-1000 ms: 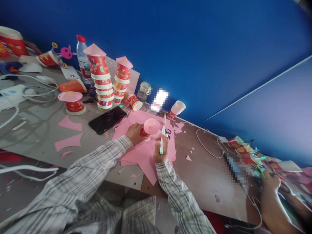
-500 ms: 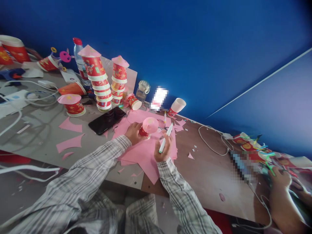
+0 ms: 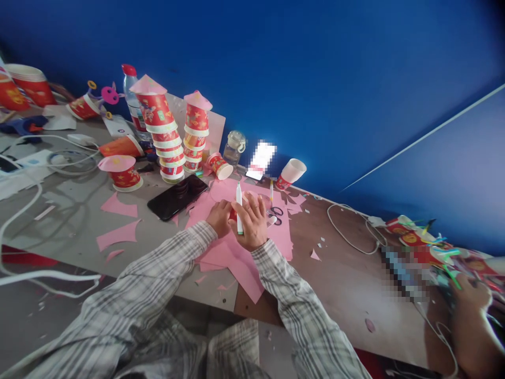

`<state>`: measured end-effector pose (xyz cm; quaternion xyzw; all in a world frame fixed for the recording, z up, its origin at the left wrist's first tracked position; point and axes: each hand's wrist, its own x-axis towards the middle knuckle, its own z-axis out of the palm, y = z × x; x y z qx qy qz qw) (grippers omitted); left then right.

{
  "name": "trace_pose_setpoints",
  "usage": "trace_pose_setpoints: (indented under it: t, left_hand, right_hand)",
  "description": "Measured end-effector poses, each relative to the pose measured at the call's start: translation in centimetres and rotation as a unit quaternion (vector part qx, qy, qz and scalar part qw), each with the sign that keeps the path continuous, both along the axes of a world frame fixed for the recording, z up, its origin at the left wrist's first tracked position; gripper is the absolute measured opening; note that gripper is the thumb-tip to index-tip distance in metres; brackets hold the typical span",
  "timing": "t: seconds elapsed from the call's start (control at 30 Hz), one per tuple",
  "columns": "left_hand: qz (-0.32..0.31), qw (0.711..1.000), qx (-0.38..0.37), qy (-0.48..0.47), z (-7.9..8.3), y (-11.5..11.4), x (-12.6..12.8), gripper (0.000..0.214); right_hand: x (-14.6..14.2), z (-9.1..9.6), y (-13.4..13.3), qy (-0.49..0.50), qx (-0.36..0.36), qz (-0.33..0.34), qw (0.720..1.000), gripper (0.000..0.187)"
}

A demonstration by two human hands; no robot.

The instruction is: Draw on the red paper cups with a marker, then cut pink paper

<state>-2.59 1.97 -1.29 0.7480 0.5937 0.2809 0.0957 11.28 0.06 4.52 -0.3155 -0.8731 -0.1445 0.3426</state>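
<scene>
My left hand [image 3: 219, 218] is closed around the side of a small red paper cup [image 3: 233, 215]. Most of that cup is hidden behind my right hand [image 3: 253, 222], which lies over its top. Tucked between the fingers of the right hand is a white marker [image 3: 239, 202] with green ends, standing nearly upright. Both hands are above a pile of pink paper [image 3: 246, 271]. Black-handled scissors [image 3: 278, 216] rest on the paper beside the right hand, and a yellow-and-white pen [image 3: 271, 189] lies behind them.
Left of the hands lies a black phone [image 3: 177, 198]. Behind it rise two cup towers [image 3: 171, 139] with pink cone tops. A pink-topped cup [image 3: 124, 173] stands left, among paper scraps. White cups [image 3: 292, 172] lean by the blue wall. At far right is another person's hand [image 3: 471, 295].
My right hand has moved left with the marker and now covers the cup's pink top. The scissors have come into clear view. The whole scene has shifted slightly right.
</scene>
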Motion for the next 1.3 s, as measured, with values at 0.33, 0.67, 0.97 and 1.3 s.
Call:
trace_pose_setpoints:
  t: [0.33, 0.67, 0.97, 1.3]
  left_hand:
    - [0.006, 1.0, 0.012, -0.021, -0.1, 0.1, 0.2, 0.038]
    - [0.011, 0.999, 0.017, -0.03, 0.2, -0.1, 0.2, 0.058]
    - [0.003, 0.999, 0.023, -0.028, 0.1, 0.0, 0.1, 0.064]
    - [-0.005, 0.999, 0.011, -0.029, 0.5, -0.4, 0.3, 0.06]
  right_hand:
    - [0.8, -0.2, 1.5, 0.035, -0.141, -0.049, 0.988, 0.037]
    - [1.7, -0.3, 1.7, 0.162, -0.194, -0.032, 0.967, 0.042]
    - [1.7, 0.6, 0.9, 0.214, -0.19, -0.026, 0.958, 0.037]
    - [1.2, 0.6, 1.5, 0.301, -0.265, -0.043, 0.915, 0.033]
